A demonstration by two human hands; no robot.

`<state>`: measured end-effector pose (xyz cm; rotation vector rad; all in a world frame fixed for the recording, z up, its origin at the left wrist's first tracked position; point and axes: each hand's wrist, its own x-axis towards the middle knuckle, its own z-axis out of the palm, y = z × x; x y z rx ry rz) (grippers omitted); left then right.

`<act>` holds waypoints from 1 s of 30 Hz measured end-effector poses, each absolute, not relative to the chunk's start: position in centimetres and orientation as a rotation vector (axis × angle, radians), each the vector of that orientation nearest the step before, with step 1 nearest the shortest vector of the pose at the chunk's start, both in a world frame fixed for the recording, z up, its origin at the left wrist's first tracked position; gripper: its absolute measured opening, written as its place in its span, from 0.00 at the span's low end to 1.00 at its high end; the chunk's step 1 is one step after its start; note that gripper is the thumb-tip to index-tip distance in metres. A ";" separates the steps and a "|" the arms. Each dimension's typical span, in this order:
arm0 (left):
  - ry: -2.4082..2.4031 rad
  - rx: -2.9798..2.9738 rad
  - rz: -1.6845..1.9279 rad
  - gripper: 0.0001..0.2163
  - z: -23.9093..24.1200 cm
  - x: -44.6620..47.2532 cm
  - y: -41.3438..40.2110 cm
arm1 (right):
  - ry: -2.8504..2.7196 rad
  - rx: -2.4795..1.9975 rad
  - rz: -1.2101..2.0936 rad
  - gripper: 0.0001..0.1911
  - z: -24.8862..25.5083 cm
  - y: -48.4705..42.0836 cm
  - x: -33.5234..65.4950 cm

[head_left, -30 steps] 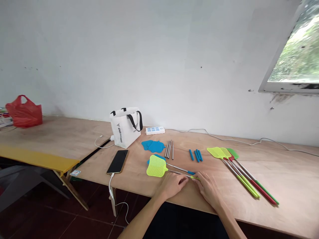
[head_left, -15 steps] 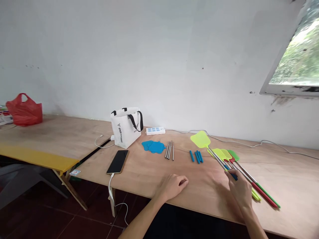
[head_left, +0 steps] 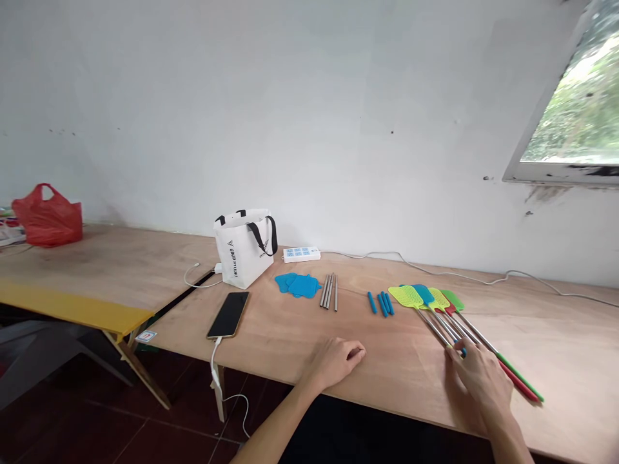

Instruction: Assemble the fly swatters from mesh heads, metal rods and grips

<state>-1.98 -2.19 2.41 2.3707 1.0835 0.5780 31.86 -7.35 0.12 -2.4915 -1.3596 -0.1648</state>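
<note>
My left hand [head_left: 336,361] rests on the table with its fingers curled in, and nothing shows in it. On the right, my right hand [head_left: 478,374] closes on the handle end of a yellow-green fly swatter [head_left: 406,296], low over the table. Its fingertips also lie by a blue handle, and the palm hides several grips. The blue swatter head [head_left: 422,294] lies partly behind the yellow-green one. Beside them are a second yellow-green head [head_left: 440,298], a red grip [head_left: 520,381] and a green fly swatter [head_left: 453,299].
Between my hands, farther back, lie several blue handles [head_left: 385,304], metal rods [head_left: 329,292] and blue swatter heads [head_left: 302,285]. Left of them are a phone [head_left: 229,314] on a cable and a white bag [head_left: 246,251]. A power strip [head_left: 301,254] sits by the wall.
My right hand has lowered the yellow-green swatter and moved slightly right and down. Its head now lies among the other swatters, with a blue head showing. My left hand has stayed put.
</note>
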 end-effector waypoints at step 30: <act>1.052 2.385 0.592 0.13 2.2 -1.8 -2.1 | -1.739 -1.782 0.042 0.18 -1.0 -5.0 28.6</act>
